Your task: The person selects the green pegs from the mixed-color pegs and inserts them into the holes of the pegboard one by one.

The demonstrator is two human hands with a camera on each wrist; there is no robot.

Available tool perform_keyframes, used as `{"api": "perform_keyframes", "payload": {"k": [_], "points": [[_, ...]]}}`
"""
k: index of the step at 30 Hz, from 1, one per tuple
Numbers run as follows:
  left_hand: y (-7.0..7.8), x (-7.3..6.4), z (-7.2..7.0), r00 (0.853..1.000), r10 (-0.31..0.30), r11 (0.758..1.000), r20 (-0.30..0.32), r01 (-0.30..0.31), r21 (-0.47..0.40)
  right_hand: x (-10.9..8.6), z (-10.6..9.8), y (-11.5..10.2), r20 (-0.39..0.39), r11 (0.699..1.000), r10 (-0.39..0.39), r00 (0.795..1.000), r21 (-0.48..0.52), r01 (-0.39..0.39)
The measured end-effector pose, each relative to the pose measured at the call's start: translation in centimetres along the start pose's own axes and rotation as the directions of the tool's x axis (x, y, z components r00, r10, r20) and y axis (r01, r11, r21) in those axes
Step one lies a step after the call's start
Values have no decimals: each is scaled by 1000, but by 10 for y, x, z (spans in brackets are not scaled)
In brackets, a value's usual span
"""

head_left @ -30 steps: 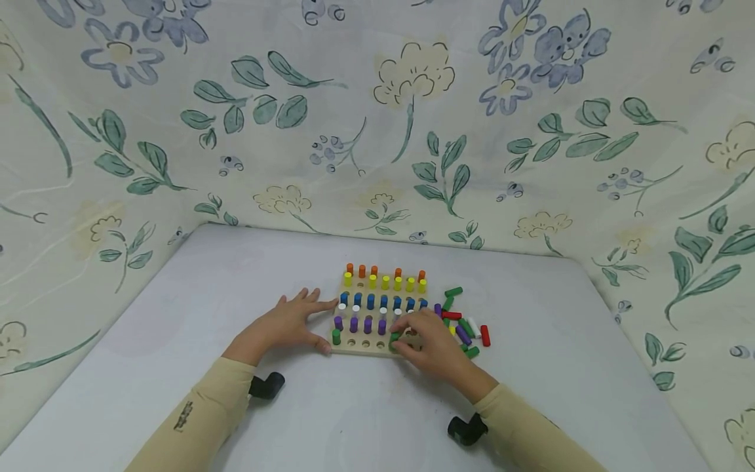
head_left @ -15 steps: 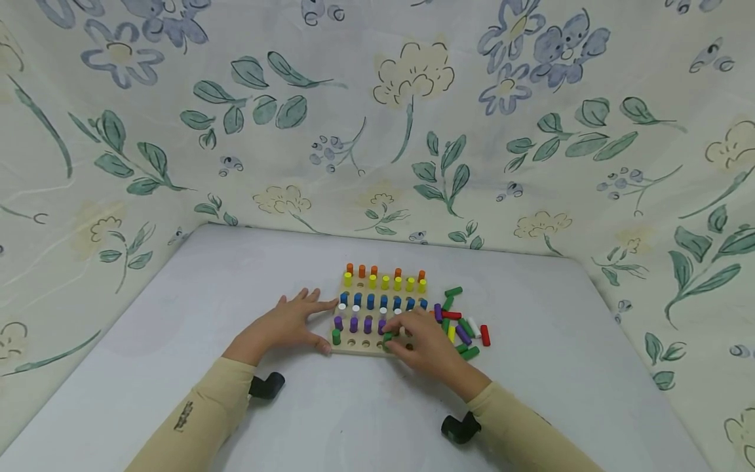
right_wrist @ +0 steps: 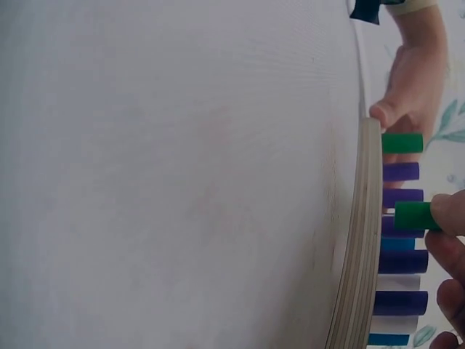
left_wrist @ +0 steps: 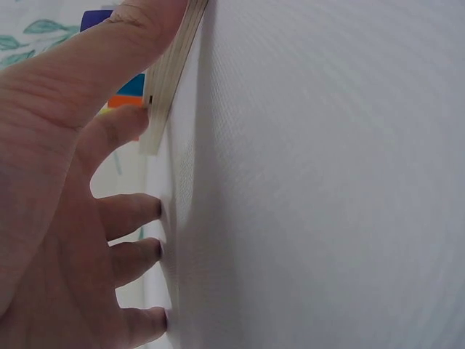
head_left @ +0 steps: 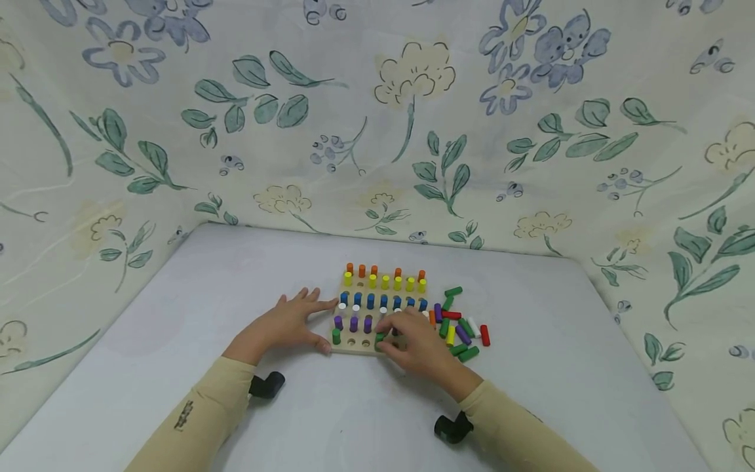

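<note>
A wooden pegboard (head_left: 344, 351) lies on the table with upright coloured pegs in rows: orange, yellow, blue, white, purple and, nearest, green. My left hand (head_left: 288, 326) has its fingers spread, thumb and index finger (left_wrist: 122, 127) touching the board's left edge. Between thumb and fingers my right hand (head_left: 420, 347) pinches a green peg (right_wrist: 414, 216) over the front row. In the right wrist view that peg stands upright to the board, its lower end slightly off the surface. One green peg (head_left: 336, 336) sits at the front-left corner. The right hand hides part of the board.
Loose pegs lie to the right of the board, among them a red peg (head_left: 485, 335), a white peg (head_left: 474, 328) and a green peg (head_left: 453, 291). A flowered cloth (head_left: 377, 131) rises behind the white table (head_left: 265, 262). Black devices (head_left: 453, 429) are on both wrists.
My right hand has moved left along the front row with the green peg in its grip. More loose pegs show at the right. The left hand stays in place.
</note>
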State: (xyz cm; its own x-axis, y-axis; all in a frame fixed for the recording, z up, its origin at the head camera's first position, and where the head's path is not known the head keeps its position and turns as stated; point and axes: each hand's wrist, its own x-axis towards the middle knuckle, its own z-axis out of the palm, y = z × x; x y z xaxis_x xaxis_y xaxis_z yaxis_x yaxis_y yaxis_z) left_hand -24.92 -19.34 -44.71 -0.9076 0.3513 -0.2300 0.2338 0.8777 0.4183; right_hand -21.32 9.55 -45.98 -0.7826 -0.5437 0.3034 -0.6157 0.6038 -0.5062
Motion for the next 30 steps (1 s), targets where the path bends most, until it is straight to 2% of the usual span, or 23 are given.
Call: {"api": "perform_keyframes", "payload": {"k": [10,19,30], "points": [[-2,0,1,1000,10,1000,-9,-10,3,5,3,-3,15,999,0,1000,-38,1],[-1,1,0,1000,9,1000,-5,-9,4,8,5,-9,3,998,-47,999,-36,47],[1,-1,-1,1000,13,1000,-14,-13,-1,16,11,-14,35,994,-35,999,-99,38]]}}
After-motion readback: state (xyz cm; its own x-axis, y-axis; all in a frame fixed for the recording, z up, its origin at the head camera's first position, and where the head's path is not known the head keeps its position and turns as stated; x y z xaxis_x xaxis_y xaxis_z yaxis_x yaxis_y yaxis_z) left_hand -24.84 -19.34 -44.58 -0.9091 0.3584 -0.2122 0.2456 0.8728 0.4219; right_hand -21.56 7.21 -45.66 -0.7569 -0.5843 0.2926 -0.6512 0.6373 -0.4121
